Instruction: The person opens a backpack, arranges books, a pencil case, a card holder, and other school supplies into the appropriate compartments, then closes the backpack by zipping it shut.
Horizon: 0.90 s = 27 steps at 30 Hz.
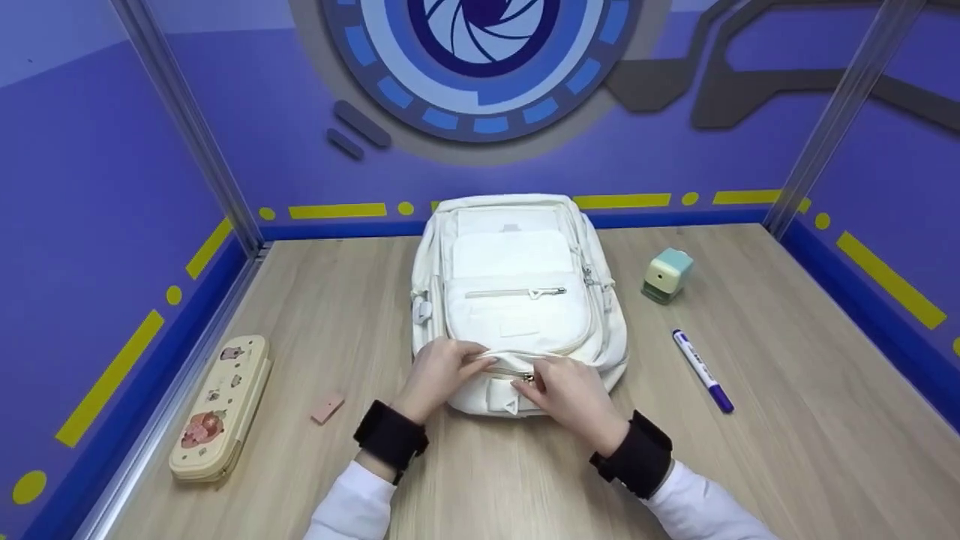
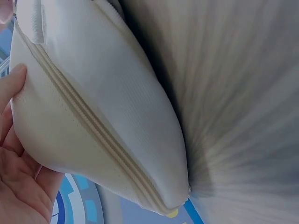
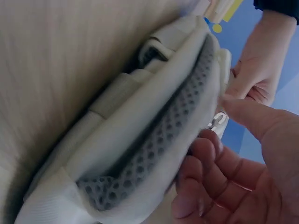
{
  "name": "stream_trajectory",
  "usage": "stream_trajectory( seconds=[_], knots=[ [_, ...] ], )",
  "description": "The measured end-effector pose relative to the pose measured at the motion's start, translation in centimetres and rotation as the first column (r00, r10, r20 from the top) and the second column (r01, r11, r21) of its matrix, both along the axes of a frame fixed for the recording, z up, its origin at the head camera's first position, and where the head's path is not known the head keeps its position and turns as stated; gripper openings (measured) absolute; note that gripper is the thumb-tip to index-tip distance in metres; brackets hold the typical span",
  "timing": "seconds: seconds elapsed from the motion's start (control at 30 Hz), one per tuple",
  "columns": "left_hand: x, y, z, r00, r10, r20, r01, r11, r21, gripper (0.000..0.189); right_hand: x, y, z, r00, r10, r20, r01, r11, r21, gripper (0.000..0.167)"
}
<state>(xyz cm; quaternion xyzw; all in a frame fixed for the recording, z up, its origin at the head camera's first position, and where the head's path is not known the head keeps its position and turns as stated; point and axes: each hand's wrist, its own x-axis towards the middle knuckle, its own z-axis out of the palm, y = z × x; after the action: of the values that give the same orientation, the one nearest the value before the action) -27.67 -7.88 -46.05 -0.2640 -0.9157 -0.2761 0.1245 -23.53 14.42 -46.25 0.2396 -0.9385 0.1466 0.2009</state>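
A white backpack (image 1: 510, 255) lies front side up, its bottom toward me. My left hand (image 1: 442, 375) pinches the fabric at its near end, beside a zipper. In the left wrist view, the thumb and fingers of that hand (image 2: 23, 182) take the bag's edge, with a long zipper (image 2: 93, 121) running past them. My right hand (image 1: 574, 390) has thumb and fingers at the zipper's right part. The right wrist view shows a metal zipper pull (image 3: 218, 120) between its thumb and curled fingers. A grey mesh panel (image 3: 145, 154) faces that camera.
At the left lies a cream pencil case (image 1: 217, 412) with cartoon prints, and a small pink eraser (image 1: 328, 409) lies nearer the bag. To the right stand a green and cream pencil sharpener (image 1: 667, 275) and, lying closer, a purple-capped marker (image 1: 703, 371). Blue walls enclose the wooden table (image 1: 510, 480).
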Motion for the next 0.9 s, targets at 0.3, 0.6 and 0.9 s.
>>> stream_trajectory(
  seconds=[0.3,0.6,0.9],
  knots=[
    [0.0,-0.1,-0.1,1.0,-0.001,0.014,0.001,1.0,0.004,0.021,-0.1,0.0,-0.6,0.998,0.012,-0.06,-0.009,0.999,0.037,0.03],
    [0.0,-0.1,-0.1,1.0,-0.009,0.021,0.008,1.0,0.006,0.02,0.1,0.9,-0.6,0.998,0.052,-0.038,-0.052,0.999,-0.001,0.025],
    [0.1,-0.1,-0.1,1.0,-0.018,0.003,0.018,1.0,-0.004,0.02,0.8,1.9,-0.9,0.991,0.055,-0.125,-0.051,0.998,0.033,0.023]
  ],
)
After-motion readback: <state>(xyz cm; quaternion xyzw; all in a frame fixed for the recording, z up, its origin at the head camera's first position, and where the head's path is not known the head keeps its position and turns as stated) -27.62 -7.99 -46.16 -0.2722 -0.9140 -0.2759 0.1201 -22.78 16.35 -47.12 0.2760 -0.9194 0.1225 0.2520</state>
